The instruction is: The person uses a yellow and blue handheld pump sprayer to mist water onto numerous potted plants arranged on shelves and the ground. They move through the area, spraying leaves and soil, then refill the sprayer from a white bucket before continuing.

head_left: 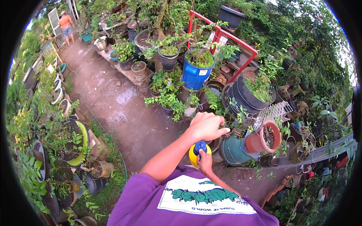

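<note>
My right hand (205, 162) grips the blue top of a yellow pump sprayer bottle (193, 157), which I hold close to my body. Raised just beyond it is my left hand (208, 126), fingers bent and apart, with nothing seen in it; its palm side is hidden. Past the left hand stand leafy potted plants (169, 100), a blue plastic drum (196, 72) with a small tree, and a large black pot (249, 93). A terracotta-coloured pot (263, 138) leans beside a teal bucket (233, 149) to the right.
A dirt path (113, 104) runs to the upper left, with a green hose (99, 123) along it. Far up the path a person (66, 26) stands by an open gate (56, 24). A wire rack (270, 114) and red metal frame (240, 63) stand among pots at right.
</note>
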`<state>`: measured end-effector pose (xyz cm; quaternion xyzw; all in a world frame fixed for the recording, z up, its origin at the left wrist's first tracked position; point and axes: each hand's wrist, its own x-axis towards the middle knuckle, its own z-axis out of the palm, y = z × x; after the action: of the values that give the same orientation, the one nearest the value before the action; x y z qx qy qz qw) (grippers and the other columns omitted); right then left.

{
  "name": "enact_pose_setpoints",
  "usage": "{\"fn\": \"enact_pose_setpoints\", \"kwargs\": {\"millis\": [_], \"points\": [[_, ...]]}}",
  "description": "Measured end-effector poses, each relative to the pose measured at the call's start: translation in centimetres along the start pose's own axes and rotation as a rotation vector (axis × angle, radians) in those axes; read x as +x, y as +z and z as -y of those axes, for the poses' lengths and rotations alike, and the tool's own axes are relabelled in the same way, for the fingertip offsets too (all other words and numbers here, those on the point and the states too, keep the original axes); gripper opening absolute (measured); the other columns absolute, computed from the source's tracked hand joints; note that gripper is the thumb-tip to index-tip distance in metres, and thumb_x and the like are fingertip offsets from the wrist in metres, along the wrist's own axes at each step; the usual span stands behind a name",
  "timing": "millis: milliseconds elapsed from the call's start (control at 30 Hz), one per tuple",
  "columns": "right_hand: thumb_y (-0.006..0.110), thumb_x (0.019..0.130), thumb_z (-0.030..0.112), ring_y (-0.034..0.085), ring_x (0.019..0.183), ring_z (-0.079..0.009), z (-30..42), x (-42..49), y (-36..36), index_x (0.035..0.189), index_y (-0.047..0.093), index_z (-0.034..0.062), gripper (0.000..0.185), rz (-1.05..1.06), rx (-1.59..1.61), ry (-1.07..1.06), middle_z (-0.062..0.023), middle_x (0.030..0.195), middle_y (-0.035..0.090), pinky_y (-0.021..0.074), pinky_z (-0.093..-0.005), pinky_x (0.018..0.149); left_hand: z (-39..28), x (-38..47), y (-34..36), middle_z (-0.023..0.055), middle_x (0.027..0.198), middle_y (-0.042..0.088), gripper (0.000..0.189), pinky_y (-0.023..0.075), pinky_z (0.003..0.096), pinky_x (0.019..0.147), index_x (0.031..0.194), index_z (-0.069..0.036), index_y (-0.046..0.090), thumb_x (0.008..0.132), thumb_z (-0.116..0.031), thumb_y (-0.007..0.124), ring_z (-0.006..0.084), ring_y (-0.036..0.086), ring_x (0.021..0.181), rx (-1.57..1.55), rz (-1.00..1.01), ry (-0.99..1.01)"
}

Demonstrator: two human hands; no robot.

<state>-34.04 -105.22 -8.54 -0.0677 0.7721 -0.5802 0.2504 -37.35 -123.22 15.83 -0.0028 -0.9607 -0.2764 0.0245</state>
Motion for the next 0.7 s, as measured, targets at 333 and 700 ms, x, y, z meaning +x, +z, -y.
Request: {"fn": "enact_pose_setpoints", "kwargs": {"millis": [333, 700], "points": [[0.053, 0.101, 0.029, 0.064, 0.056, -0.0293, 8.6, 1.3, -6.5, 0.07, 0.064, -0.002, 0.045, -0.097, -0.347, -0.49, -0.0118, 0.057, 0.062, 0.0487, -0.0465, 0.06, -2.3, 1.2, 7.3, 0.012, 0.106, 0.078, 0.038, 0.058, 0.0473, 0.089, 0.103, -0.01, 0.078, 0.09, -0.046, 0.074, 0.0323, 0.075, 0.099, -0.102, -0.211, 0.052], [0.055, 0.101, 0.022, 0.068, 0.061, -0.0292, 8.5, 3.3, -8.2, 0.075, 0.065, -0.0031, 0.037, 0.043, -0.169, -0.527, -0.0152, 0.061, 0.063, 0.0464, -0.0438, 0.058, -3.2, 2.3, 9.6, -0.0015, 0.064, 0.057, 0.044, 0.0418, 0.0275, 0.057, 0.066, -0.003, 0.048, 0.103, -0.015, 0.068, 0.0029, 0.049, 0.062, -1.042, -0.356, -0.168]]}}
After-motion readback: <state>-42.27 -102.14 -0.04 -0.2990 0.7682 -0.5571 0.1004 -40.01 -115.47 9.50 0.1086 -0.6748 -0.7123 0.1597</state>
